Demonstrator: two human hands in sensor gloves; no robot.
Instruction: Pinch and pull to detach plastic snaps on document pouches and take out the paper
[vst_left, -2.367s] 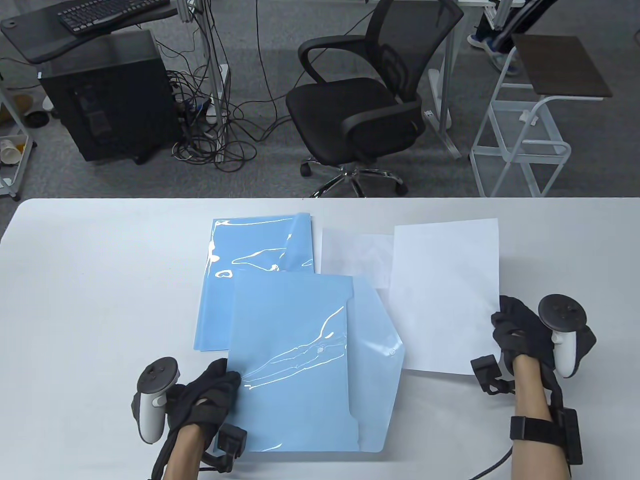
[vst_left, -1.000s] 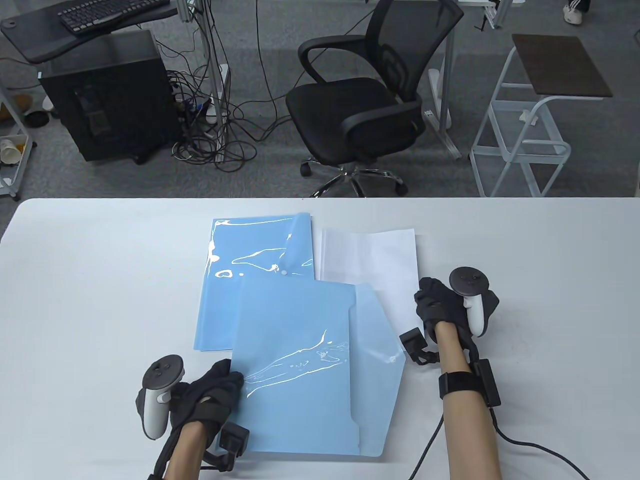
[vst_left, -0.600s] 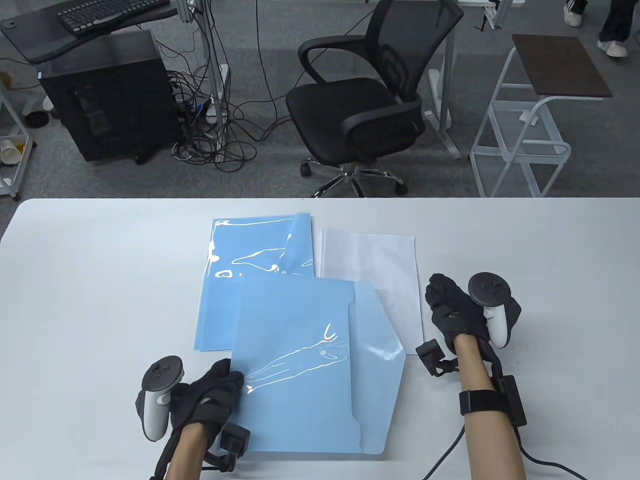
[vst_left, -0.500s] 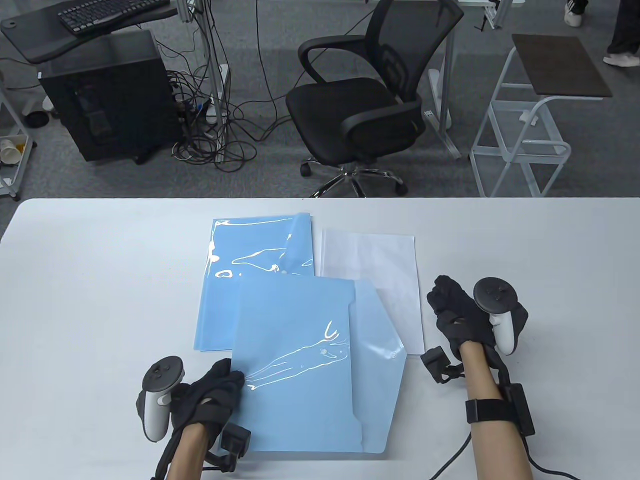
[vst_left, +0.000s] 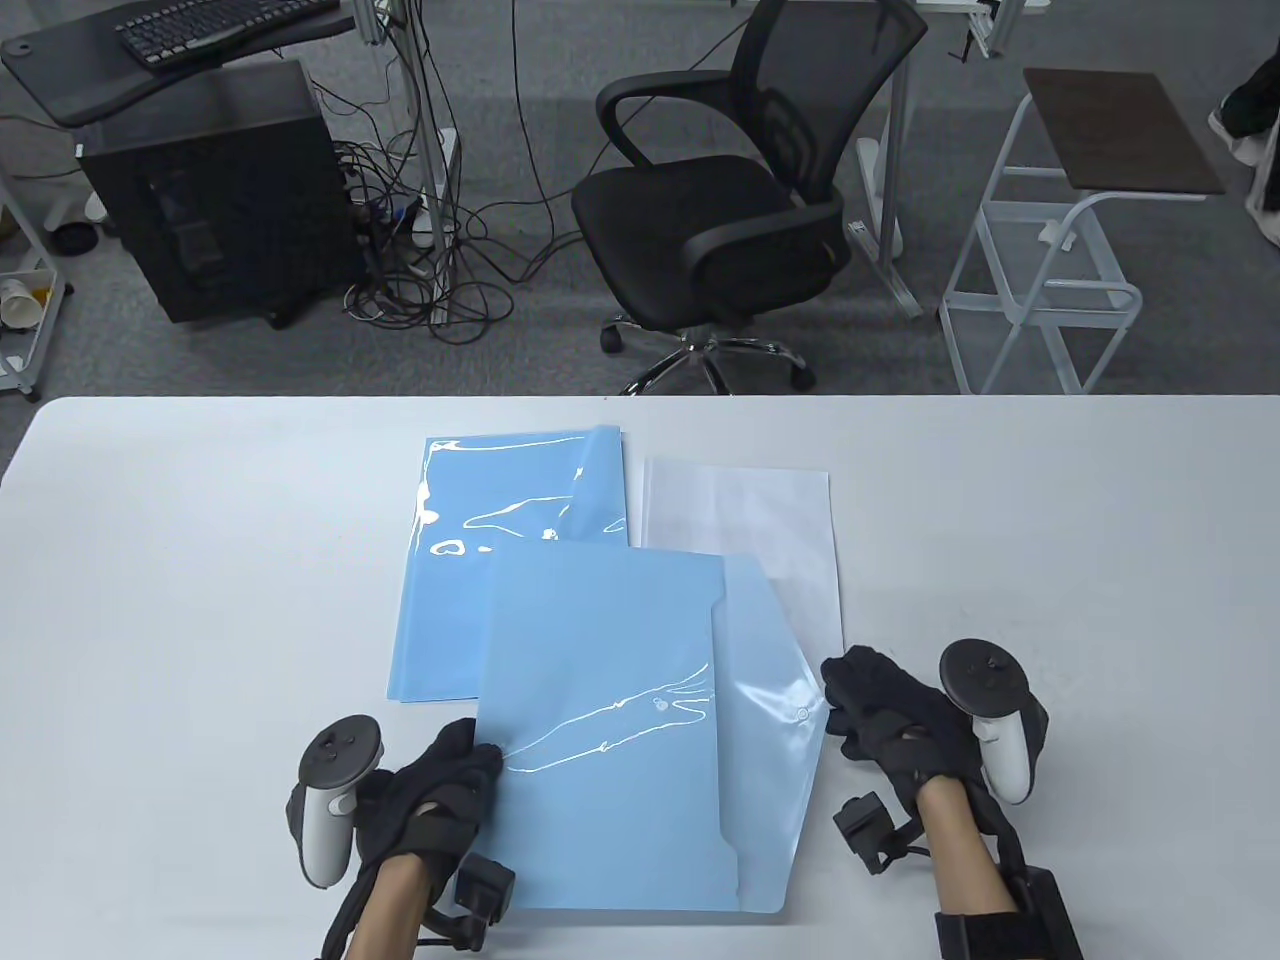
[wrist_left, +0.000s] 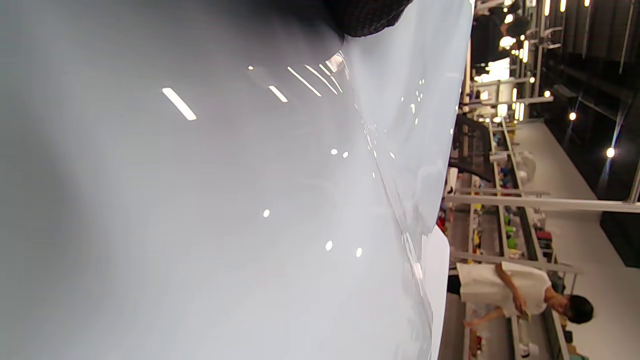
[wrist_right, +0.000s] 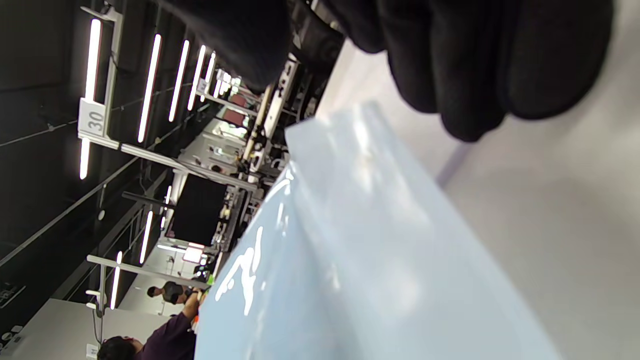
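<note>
Near pouch (vst_left: 610, 730) flat on bench (vst_left: 200, 560), flap open rightward, overlapping far pouch (vst_left: 500, 510). Left hand (vst_left: 430, 790) pinches its left lower edge. Right hand (vst_left: 885, 715), fingers loosely curled, holding nothing, at flap tip by snap (vst_left: 803, 713). Paper (vst_left: 750, 530) lies beyond.

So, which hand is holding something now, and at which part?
The left hand holds the front blue pouch at its left edge; the right hand seems empty.

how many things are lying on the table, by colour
blue document pouches: 2, near pouch overlapping far pouch
white paper: 1 stack; its sheet count cannot be told
total: 3
</note>
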